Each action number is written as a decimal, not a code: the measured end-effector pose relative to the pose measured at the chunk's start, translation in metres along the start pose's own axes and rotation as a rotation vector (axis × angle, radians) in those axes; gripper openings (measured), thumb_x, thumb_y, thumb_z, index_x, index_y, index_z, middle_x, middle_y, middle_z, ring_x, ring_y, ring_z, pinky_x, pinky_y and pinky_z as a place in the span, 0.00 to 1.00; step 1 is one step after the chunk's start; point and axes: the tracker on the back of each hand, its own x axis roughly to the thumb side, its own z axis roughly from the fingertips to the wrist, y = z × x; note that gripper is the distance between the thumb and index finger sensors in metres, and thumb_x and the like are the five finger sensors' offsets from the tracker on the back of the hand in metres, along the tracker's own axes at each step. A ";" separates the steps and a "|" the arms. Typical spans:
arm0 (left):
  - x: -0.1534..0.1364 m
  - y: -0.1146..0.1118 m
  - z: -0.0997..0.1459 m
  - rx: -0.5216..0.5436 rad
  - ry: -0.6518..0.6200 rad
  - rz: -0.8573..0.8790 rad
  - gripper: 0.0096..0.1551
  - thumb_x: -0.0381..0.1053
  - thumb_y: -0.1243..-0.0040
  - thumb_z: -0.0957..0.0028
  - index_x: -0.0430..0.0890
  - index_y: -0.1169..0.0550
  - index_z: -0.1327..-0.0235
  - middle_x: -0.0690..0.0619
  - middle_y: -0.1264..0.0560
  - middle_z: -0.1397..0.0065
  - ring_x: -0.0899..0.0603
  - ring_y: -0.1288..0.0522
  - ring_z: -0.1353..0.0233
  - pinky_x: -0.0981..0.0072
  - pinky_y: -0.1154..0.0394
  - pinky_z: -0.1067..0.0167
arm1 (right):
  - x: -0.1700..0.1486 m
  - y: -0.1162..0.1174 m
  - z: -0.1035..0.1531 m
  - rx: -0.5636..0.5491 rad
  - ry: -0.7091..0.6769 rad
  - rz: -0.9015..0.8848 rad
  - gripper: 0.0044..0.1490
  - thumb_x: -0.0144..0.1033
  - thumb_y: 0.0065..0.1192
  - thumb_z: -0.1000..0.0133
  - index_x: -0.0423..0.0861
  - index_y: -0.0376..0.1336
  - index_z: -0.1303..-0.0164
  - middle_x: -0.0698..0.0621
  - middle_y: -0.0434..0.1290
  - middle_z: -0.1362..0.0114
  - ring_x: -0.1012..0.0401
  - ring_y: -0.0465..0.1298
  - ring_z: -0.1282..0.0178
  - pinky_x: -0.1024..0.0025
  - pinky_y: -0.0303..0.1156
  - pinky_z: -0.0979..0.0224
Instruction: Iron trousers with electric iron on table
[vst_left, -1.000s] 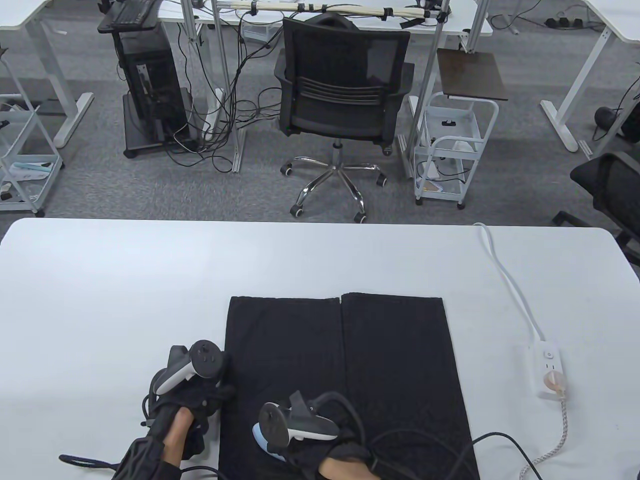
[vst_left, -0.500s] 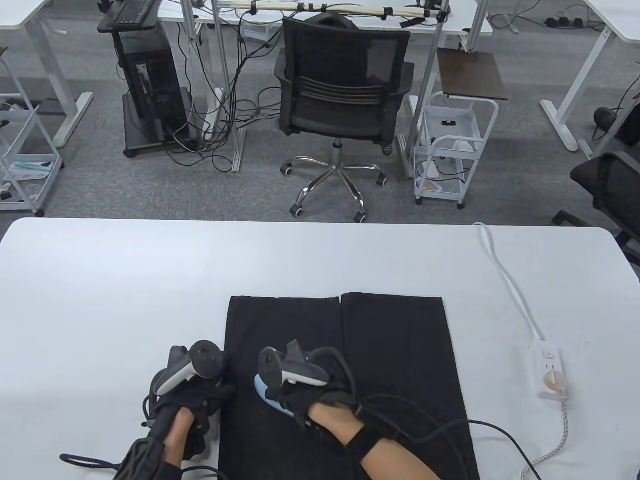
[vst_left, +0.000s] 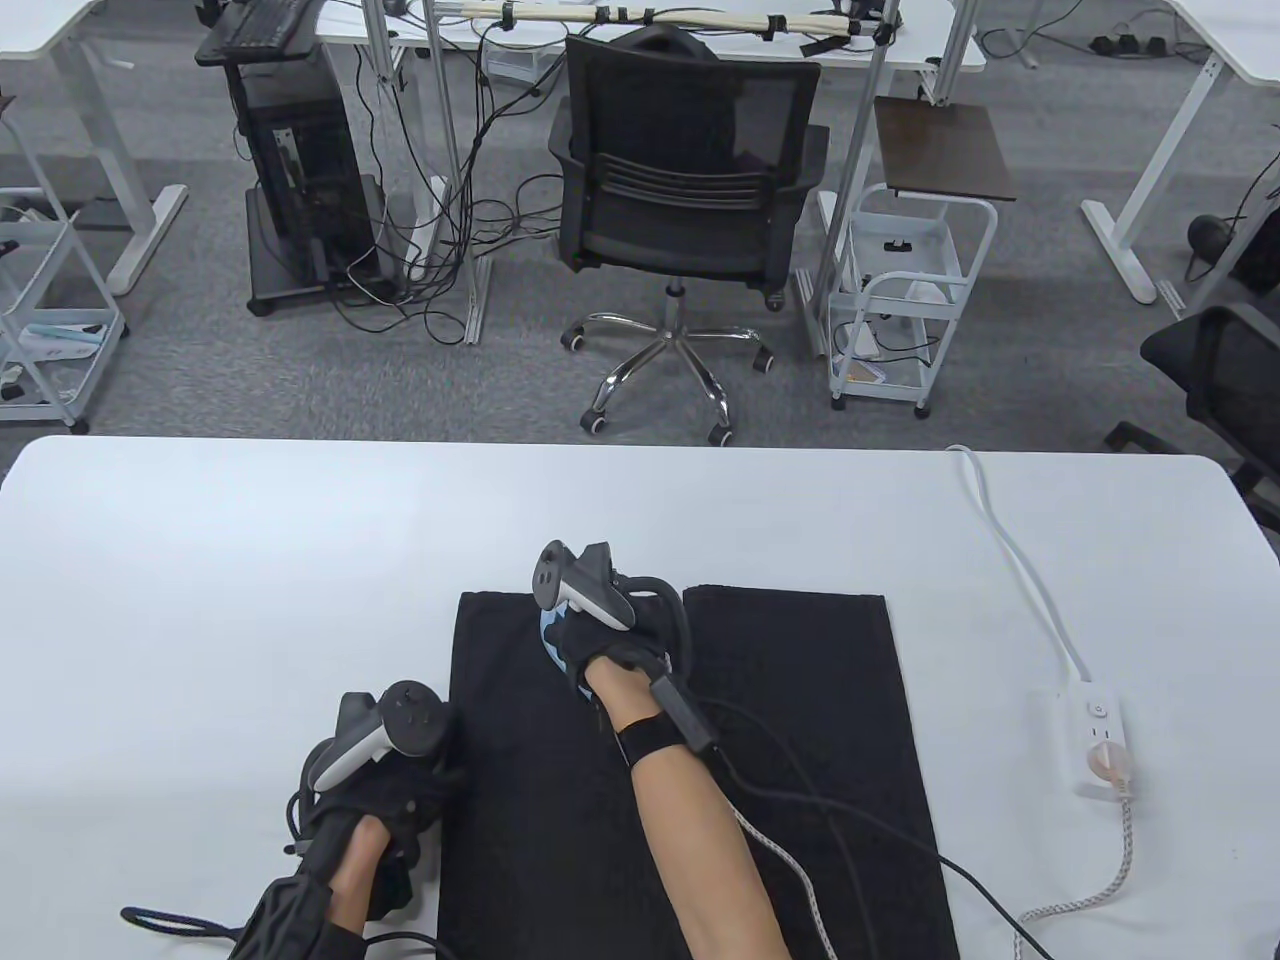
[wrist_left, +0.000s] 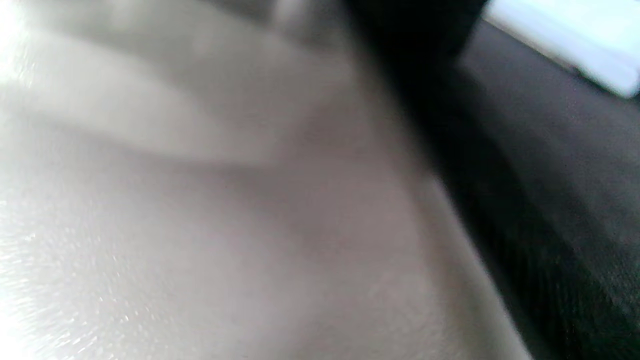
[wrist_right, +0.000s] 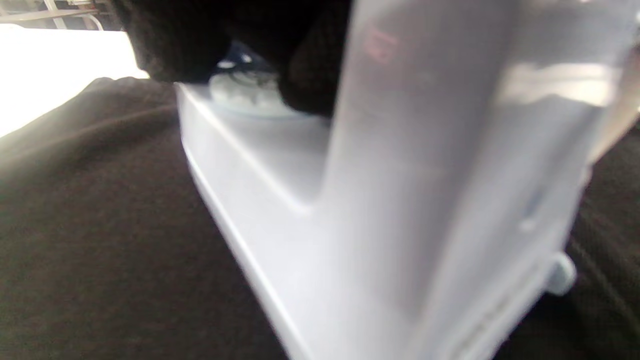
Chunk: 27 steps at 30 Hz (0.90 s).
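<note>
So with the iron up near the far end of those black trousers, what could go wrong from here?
Three things, as guesses. The iron under the right hand is close to the trousers' far hem; pushed further, its hot sole could run onto the bare table. Its braided cord trails across the cloth and could snag or drag creases. The left hand rests at the trousers' left edge, so a return stroke drifting left might come near it.
</note>
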 end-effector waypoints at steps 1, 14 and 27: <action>0.000 0.000 0.000 0.002 0.000 0.003 0.50 0.57 0.43 0.38 0.47 0.55 0.13 0.35 0.67 0.14 0.23 0.68 0.19 0.18 0.62 0.33 | -0.001 0.001 0.002 0.004 -0.001 -0.006 0.38 0.57 0.61 0.43 0.39 0.58 0.38 0.61 0.75 0.59 0.66 0.81 0.65 0.59 0.82 0.52; -0.001 -0.001 0.001 0.003 0.001 0.014 0.50 0.57 0.43 0.38 0.47 0.55 0.13 0.36 0.67 0.14 0.24 0.69 0.19 0.19 0.63 0.32 | -0.008 0.031 0.099 0.015 -0.245 0.051 0.36 0.59 0.61 0.43 0.39 0.60 0.41 0.62 0.75 0.61 0.68 0.81 0.67 0.61 0.82 0.54; -0.001 -0.001 0.001 0.002 0.001 0.019 0.50 0.58 0.43 0.38 0.48 0.55 0.13 0.36 0.68 0.14 0.24 0.69 0.19 0.19 0.63 0.33 | -0.016 0.062 0.207 -0.007 -0.543 0.124 0.37 0.60 0.61 0.42 0.39 0.60 0.41 0.61 0.76 0.61 0.67 0.81 0.67 0.61 0.82 0.54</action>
